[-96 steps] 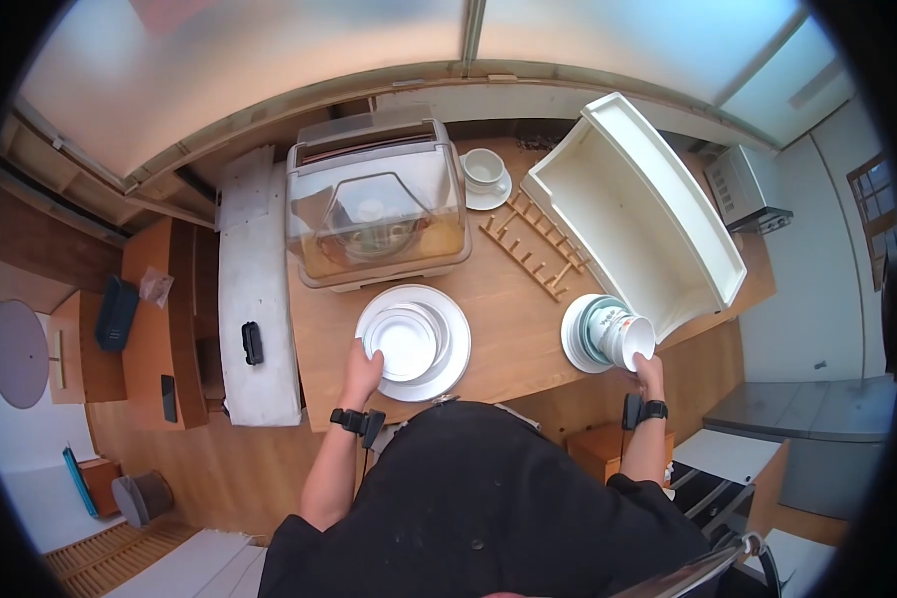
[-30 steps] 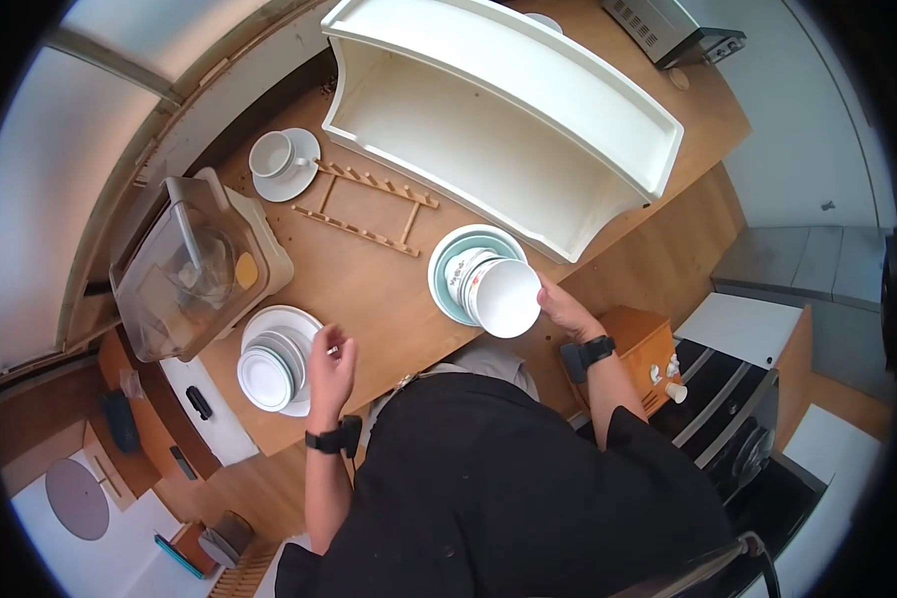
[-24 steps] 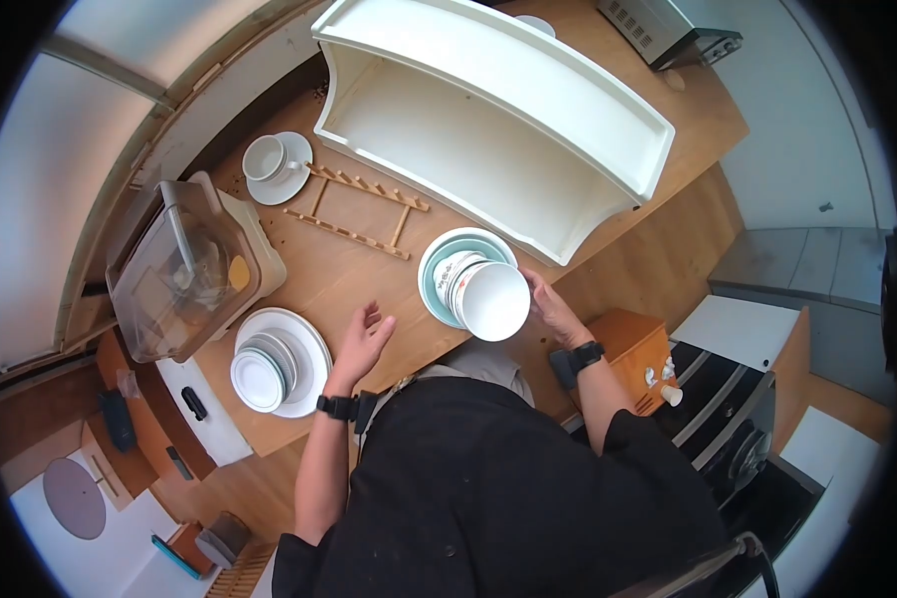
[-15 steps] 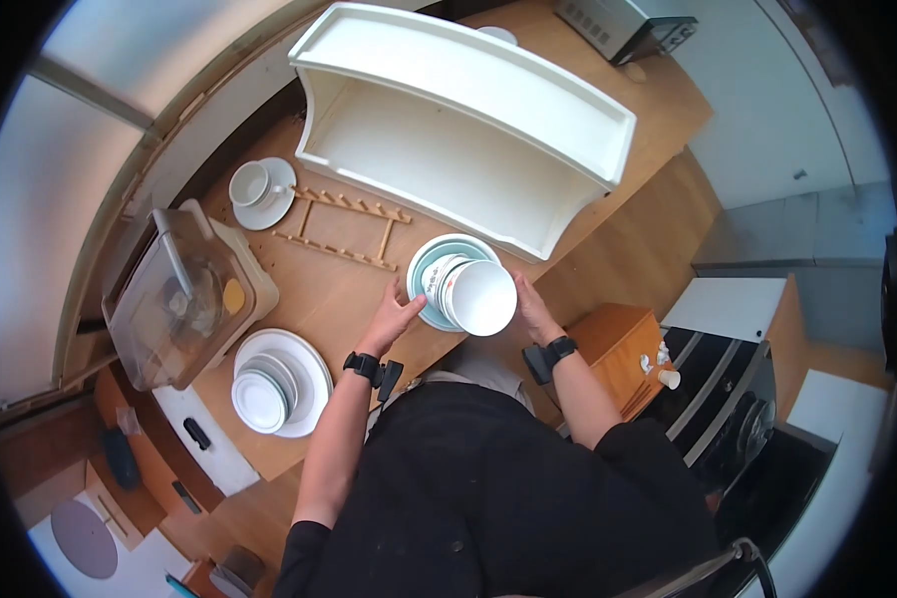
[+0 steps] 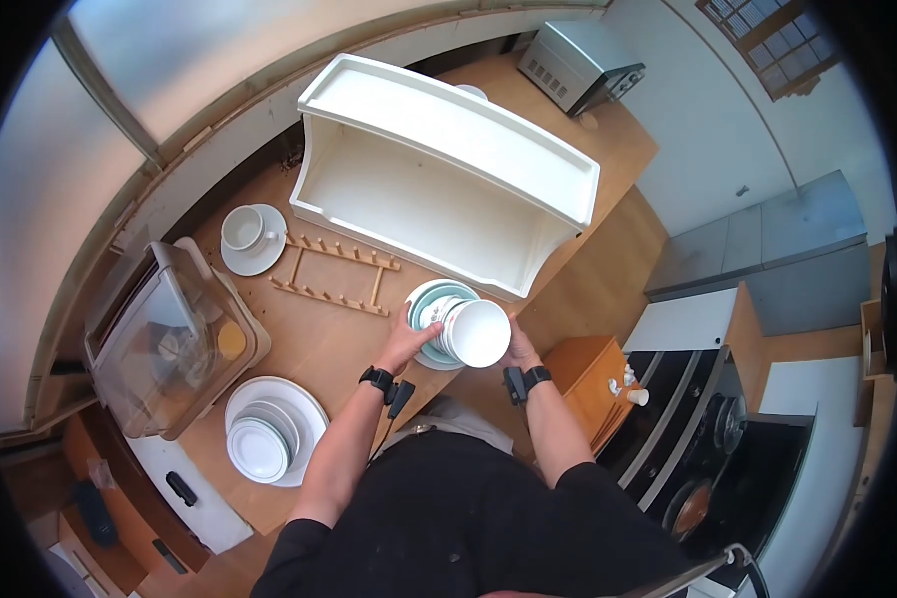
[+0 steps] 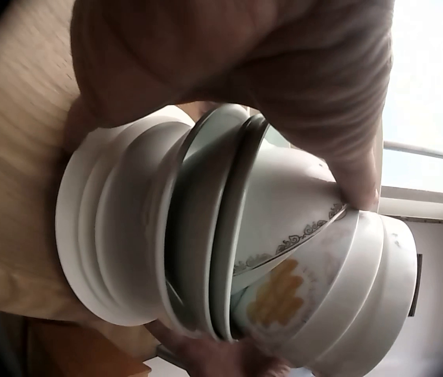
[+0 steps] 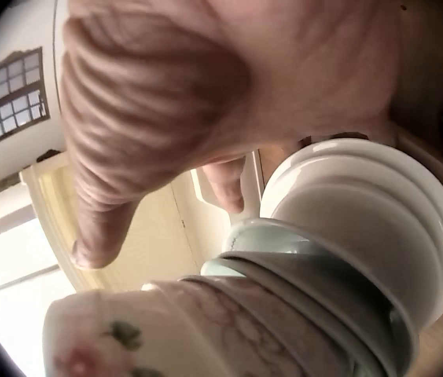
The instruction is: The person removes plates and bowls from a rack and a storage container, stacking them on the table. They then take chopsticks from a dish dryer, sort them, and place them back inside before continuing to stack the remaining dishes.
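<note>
A leaning stack of nested bowls (image 5: 480, 335) stands on the near table edge, with green-rimmed pieces and white plates (image 6: 95, 228) under the patterned bowls (image 6: 316, 275). My left hand (image 5: 403, 341) grips its left side: in the left wrist view the hand (image 6: 237, 71) has its thumb on a bowl and its fingertips by the plates. At the right side is my right hand (image 5: 519, 349); in the right wrist view this hand (image 7: 229, 86) has its thumb extended clear of the bowls (image 7: 158, 322). Some of its fingers are hidden.
Plates and small bowls (image 5: 259, 448) are stacked at the left, near a clear-lidded container (image 5: 169, 344). A wooden peg rack (image 5: 334, 275) and a cup on a saucer (image 5: 253, 261) lie behind. A white shelf unit (image 5: 439, 199) stands beyond the bowls, a toaster oven (image 5: 571, 70) farther back.
My left hand has left the plates at the left and moved right onto the bowl stack. My right hand remains beside that stack. The head view has turned to the right.
</note>
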Demonstrator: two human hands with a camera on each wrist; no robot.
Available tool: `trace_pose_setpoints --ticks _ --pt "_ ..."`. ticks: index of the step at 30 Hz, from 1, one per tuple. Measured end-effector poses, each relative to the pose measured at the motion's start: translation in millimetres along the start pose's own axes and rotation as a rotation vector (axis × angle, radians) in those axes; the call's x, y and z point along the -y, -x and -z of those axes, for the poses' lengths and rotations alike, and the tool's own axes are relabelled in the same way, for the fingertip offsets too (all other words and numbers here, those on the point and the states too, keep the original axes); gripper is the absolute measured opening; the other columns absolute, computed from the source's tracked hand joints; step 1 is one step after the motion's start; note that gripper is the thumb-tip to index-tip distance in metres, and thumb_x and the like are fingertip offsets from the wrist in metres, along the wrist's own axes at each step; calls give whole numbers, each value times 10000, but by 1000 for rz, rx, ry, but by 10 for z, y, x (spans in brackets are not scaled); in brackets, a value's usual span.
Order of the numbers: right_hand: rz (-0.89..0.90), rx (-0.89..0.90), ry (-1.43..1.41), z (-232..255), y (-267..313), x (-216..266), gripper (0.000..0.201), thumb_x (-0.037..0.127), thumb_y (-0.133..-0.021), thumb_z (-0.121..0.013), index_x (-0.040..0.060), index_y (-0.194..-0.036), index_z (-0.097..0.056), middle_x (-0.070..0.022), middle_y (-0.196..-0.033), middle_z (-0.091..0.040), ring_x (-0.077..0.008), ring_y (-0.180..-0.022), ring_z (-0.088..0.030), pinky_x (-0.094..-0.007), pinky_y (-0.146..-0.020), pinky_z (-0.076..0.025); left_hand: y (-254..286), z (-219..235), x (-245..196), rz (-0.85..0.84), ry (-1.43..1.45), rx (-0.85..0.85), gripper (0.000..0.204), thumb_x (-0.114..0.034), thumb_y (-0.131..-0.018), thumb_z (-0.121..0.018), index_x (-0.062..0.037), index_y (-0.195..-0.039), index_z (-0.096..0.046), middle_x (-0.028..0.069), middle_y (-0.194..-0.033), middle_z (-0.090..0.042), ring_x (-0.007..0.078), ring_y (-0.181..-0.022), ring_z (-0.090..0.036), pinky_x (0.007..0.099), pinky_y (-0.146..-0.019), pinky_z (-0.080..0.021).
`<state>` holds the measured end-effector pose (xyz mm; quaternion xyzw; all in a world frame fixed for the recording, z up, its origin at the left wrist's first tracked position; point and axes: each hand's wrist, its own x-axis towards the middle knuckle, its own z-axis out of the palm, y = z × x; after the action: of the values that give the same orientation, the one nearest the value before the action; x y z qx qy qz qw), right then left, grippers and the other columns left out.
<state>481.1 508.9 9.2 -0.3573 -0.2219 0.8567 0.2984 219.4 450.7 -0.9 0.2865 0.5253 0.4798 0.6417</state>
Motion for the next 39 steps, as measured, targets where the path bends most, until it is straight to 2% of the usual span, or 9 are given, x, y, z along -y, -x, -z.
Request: trace_pose_setpoints --ticks 4,5,10,12,17,20,28,33,39 --pt "-42 -1 -6 28 21 -43 884 684 -794 -665 95 -1429 -489 -98 -1386 -571 -253 -1290 -524 -436 -1096 -417 -22 11 -37 -11 30 32 885 -302 -831 -813 -17 -1496 -304 139 -1406 -500 232 -1305 -481 370 -1092 -400" --pt "-46 0 7 8 28 -47 881 682 -795 -665 91 -1425 -493 -97 -1385 -573 -250 -1289 -525 -436 -1095 -418 14 11 -156 8 63 72 1047 -368 -762 -859 41 -1509 -252 205 -1473 -398 266 -1336 -450 382 -1102 -402" --pt "-87 -79 -1 -93 36 -101 772 616 -834 -684 124 -1407 -521 -68 -1368 -586 -216 -1273 -533 -429 -1078 -432 -45 72 -13 11 8 5 882 -322 -825 -817 30 -1468 -327 161 -1379 -512 226 -1260 -515 359 -1067 -430" --pt "-119 -50 9 9 46 -143 824 596 -846 -687 141 -1480 -426 -60 -1448 -504 -200 -1343 -456 -419 -1125 -368 41 51 -163 27 70 15 905 -350 -803 -830 24 -1470 -345 182 -1381 -502 247 -1265 -515 365 -1072 -430" --pt "-139 -26 134 -312 82 186 1016 645 -816 -683 119 -1562 -239 -79 -1534 -383 -212 -1411 -356 -420 -1173 -277 164 -25 -292 82 148 -49 901 -338 -823 -813 21 -1478 -309 185 -1375 -499 239 -1263 -512 370 -1070 -429" --pt "-135 36 188 -515 96 451 1068 666 -794 -690 105 -1566 -211 -97 -1533 -372 -224 -1417 -341 -414 -1168 -272 207 -66 -329 93 147 -104 919 -333 -829 -806 18 -1492 -275 186 -1396 -472 241 -1289 -485 379 -1083 -414" --pt "-82 236 279 -746 -257 1022 978 630 -856 -633 86 -1557 -223 -80 -1542 -336 -223 -1418 -335 -388 -1163 -309 163 -174 -913 28 201 -228 940 -350 -823 -807 19 -1498 -266 167 -1399 -472 240 -1290 -478 377 -1086 -401" --pt "-57 317 312 -752 -782 1352 885 601 -911 -571 83 -1550 -242 -74 -1523 -372 -212 -1394 -376 -384 -1156 -330 -155 -187 -1392 -5 183 -257 885 -352 -838 -796 17 -1479 -309 149 -1382 -504 224 -1262 -504 358 -1072 -410" --pt "-65 321 318 -900 -1165 1679 998 679 -872 -576 69 -1561 -190 -123 -1522 -374 -247 -1406 -361 -420 -1144 -308 -647 -85 -1739 12 133 -243 858 -346 -850 -780 34 -1466 -318 157 -1353 -527 219 -1233 -523 344 -1048 -426"
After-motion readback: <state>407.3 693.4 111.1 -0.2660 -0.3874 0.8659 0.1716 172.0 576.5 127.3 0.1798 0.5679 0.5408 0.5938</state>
